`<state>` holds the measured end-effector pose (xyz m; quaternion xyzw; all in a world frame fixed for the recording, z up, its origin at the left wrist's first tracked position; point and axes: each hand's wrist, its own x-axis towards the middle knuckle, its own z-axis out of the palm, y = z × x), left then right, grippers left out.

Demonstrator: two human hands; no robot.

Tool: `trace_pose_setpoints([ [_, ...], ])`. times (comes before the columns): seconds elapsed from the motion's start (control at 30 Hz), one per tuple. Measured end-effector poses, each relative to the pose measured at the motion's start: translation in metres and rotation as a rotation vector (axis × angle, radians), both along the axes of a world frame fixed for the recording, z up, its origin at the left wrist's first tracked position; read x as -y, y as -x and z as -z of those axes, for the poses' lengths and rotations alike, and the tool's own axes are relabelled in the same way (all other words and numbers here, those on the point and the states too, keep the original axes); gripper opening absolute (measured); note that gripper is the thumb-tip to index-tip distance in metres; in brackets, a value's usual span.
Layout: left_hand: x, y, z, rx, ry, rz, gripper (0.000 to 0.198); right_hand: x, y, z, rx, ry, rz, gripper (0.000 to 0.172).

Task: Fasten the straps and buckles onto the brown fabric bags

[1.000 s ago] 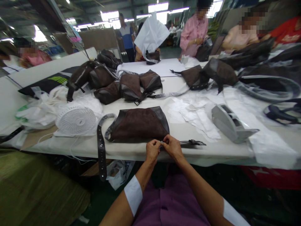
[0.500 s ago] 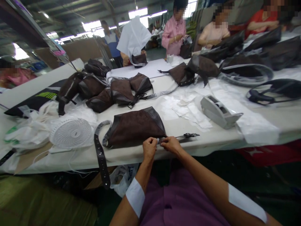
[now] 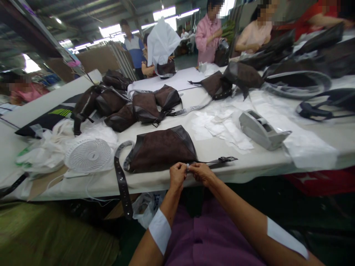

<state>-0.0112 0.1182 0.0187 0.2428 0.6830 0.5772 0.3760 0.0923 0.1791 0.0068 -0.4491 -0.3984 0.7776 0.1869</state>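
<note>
- The brown bag [image 3: 162,147] lay flat at the near edge of the tabletop [image 3: 249,168], right in front of the person, with its bottom corner next to both hands.
- The left hand [image 3: 178,175] and right hand [image 3: 202,173] met just at that near edge, fingers pressed together in a pinch on the end of the thin strap [image 3: 222,160]. A tiny pale bit [image 3: 188,166] showed between the fingertips, too small to say what it was.
- The strap ran from the pinch to the right along the tabletop edge, buckle end flat and well clear of the fingers.
- My guess on handling: the bag looked soft, floppy and light, suede-like in the middle with smoother trim, so it would slump if lifted by one corner. The strap seemed thin and bendy, best gripped close to where it joins the bag.
- A wider studded strap [image 3: 122,184] hung off the near edge to the left of the hands.
- A small white fan [image 3: 88,155] sat further left, and a grey tape dispenser [image 3: 262,129] to the right, both well apart from the hands.
</note>
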Motion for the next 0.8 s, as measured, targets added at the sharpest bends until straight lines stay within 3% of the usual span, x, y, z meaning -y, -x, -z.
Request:
trace_pose_setpoints([
  [0.43, 0.005, -0.002, 0.0, -0.192, 0.01, -0.045, 0.016, 0.007, 0.008, 0.005, 0.053, -0.218, 0.151, 0.02],
  [0.63, 0.003, -0.008, 0.001, 0.1, 0.007, -0.081, 0.022, 0.008, 0.006, 0.006, -0.012, -0.273, 0.131, 0.024],
  [0.8, 0.001, -0.012, 0.005, 0.129, -0.02, -0.136, 0.03, 0.005, 0.004, 0.008, -0.037, -0.246, 0.107, 0.024],
])
